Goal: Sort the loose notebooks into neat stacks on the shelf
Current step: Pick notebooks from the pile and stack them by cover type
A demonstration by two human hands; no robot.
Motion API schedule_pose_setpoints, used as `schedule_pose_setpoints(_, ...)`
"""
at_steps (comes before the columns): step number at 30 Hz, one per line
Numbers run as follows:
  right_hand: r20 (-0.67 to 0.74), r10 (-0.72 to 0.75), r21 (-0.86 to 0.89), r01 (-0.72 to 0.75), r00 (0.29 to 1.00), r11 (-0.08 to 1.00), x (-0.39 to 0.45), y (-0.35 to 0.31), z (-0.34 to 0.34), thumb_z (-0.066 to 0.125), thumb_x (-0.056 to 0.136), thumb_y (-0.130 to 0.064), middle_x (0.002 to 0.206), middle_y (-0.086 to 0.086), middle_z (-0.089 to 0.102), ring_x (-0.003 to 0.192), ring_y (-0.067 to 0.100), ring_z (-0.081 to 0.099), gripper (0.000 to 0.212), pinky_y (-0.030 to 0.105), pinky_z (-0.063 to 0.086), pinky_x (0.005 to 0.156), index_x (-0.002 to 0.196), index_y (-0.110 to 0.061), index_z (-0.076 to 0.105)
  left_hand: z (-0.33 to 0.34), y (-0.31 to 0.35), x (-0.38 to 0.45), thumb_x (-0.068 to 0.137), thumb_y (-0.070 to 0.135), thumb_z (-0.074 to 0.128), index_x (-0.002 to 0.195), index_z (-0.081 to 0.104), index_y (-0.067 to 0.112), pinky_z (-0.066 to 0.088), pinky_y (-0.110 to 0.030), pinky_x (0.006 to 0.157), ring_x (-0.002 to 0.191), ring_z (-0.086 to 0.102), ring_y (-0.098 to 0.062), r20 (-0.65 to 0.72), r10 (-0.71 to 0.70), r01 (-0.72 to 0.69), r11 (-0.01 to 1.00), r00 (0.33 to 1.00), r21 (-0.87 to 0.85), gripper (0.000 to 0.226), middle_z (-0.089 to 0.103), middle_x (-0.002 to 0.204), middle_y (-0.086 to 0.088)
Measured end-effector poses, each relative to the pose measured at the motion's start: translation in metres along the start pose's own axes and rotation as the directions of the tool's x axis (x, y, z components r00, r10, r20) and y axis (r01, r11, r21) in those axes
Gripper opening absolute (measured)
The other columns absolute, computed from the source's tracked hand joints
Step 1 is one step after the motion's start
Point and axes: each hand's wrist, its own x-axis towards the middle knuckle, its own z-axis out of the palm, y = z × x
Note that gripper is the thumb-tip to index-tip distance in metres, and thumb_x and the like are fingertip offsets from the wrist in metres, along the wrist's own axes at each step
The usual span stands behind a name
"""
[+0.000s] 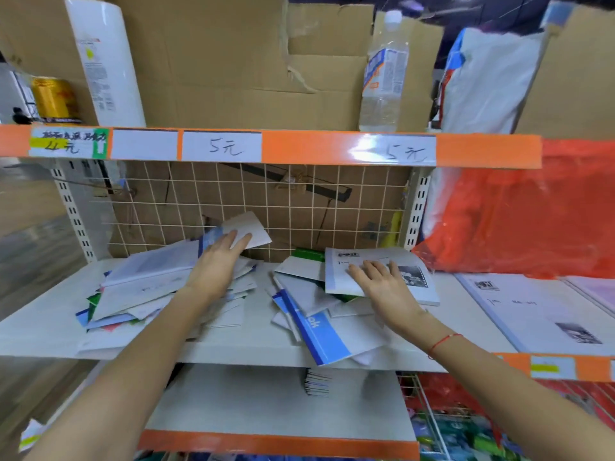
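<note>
My left hand (218,271) reaches into the left heap of loose notebooks (146,284); its fingers (233,239) lie extended and barely spread against a white-covered notebook (248,229) that tilts up toward the wire grid back (299,194). Whether a thumb closes beneath it I cannot tell. My right hand (382,284) rests palm-down, fingers (369,269) splayed and flat, on a printed-cover notebook (379,272) topping the right heap; pressing, not pinching, as far as I can judge.

Both heaps sit on the white middle shelf (40,331), unsorted, covers at every angle. A blue-banded notebook (319,331) overhangs the shelf's front edge. To the right, larger printed books (532,311) lie flat on the neighbouring shelf.

Risks, as I judge them: dragging the printed notebook could nudge the layers below and tip the overhanging blue one off onto the lower shelf (266,400). The tilted white notebook, supported only by flat fingers, could slide back into the heap or against the grid if my hand lifts without closing
</note>
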Motion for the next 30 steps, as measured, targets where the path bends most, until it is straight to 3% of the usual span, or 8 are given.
schedule_pose_setpoints(9,0.008,-0.069,0.007,0.069,0.998,0.998,-0.073,0.125,0.000,0.070,0.030,0.016,0.094,0.019,0.068,0.085,0.034,0.067,0.085,0.052,0.054,0.072,0.109,-0.009,0.046,0.032,0.128,0.018,0.061,-0.024,0.056,0.136,0.048,0.002,0.043,-0.052,0.097,0.121,0.048,-0.046,-0.149,0.020,-0.029,0.998,0.989,-0.056,0.080,0.048,0.134,-0.029)
schedule_pose_setpoints(13,-0.021,-0.070,-0.022,0.070,0.997,0.997,-0.125,0.195,0.007,0.063,0.044,0.008,0.098,0.018,0.068,0.089,0.032,0.068,0.069,0.051,0.054,0.074,0.109,-0.009,0.046,0.046,0.195,0.018,0.046,-0.027,0.062,0.128,0.055,-0.002,0.052,-0.053,0.077,0.104,0.058,-0.049,-0.177,0.048,-0.049,0.999,0.983,0.001,0.086,0.055,0.122,-0.032)
schedule_pose_setpoints(16,0.012,-0.074,-0.027,0.074,0.997,0.997,-0.164,0.236,0.014,0.046,0.056,0.004,0.099,0.017,0.068,0.091,0.031,0.067,0.054,0.050,0.054,0.076,0.108,-0.010,0.047,0.051,0.240,0.016,0.044,-0.028,0.060,0.125,0.056,-0.003,0.052,-0.052,0.076,0.101,0.060,-0.047,-0.179,0.042,-0.041,0.999,0.983,0.009,0.085,0.057,0.119,-0.032)
schedule_pose_setpoints(18,0.096,-0.048,-0.022,0.051,0.994,0.998,-0.184,0.256,0.018,0.048,0.054,0.006,0.095,0.016,0.068,0.087,0.031,0.068,0.053,0.050,0.054,0.072,0.105,-0.010,0.048,0.050,0.261,0.014,0.049,-0.027,0.055,0.124,0.057,-0.003,0.053,-0.051,0.075,0.099,0.062,-0.046,-0.207,0.044,-0.042,0.999,0.977,0.011,0.079,0.059,0.117,-0.031)
schedule_pose_setpoints(21,0.247,-0.028,0.046,0.017,0.969,0.999,-0.201,0.276,0.027,0.071,0.034,0.017,0.096,0.021,0.066,0.087,0.038,0.066,0.078,0.051,0.056,0.067,0.109,-0.005,0.059,0.045,0.285,0.011,0.050,-0.028,0.059,0.125,0.057,0.000,0.054,-0.046,0.073,0.099,0.062,-0.043,-0.229,0.038,-0.038,0.999,0.973,0.002,0.080,0.060,0.117,-0.027)
schedule_pose_setpoints(23,0.302,-0.067,0.162,0.018,0.951,0.987,-0.208,0.283,0.028,0.060,0.061,0.018,0.131,0.026,0.051,0.116,0.040,0.054,0.082,0.049,0.051,0.086,0.138,-0.006,0.044,0.041,0.296,0.008,0.048,-0.027,0.065,0.124,0.057,0.001,0.055,-0.043,0.070,0.099,0.063,-0.041,-0.245,0.045,-0.045,0.999,0.968,0.005,0.081,0.061,0.116,-0.026)
schedule_pose_setpoints(25,0.448,-0.094,0.190,0.008,0.889,0.982,-0.214,0.294,0.034,0.044,0.080,0.013,0.152,0.013,0.029,0.135,0.030,0.036,0.082,0.042,0.041,0.101,0.151,-0.020,0.018,0.037,0.305,0.006,0.052,-0.025,0.066,0.125,0.057,0.002,0.055,-0.042,0.069,0.099,0.063,-0.040,-0.250,0.060,-0.059,0.998,0.966,0.011,0.078,0.061,0.118,-0.025)
schedule_pose_setpoints(30,0.606,-0.143,0.339,-0.091,0.783,0.936,-0.202,0.317,0.046,0.054,0.093,-0.024,0.153,0.006,0.029,0.137,0.023,0.033,0.070,0.032,0.030,0.108,0.151,-0.026,0.015,0.032,0.319,0.009,0.047,-0.027,0.068,0.123,0.059,0.000,0.055,-0.041,0.068,0.096,0.065,-0.040,-0.256,0.089,-0.091,0.996,0.963,0.006,0.081,0.062,0.116,-0.025)
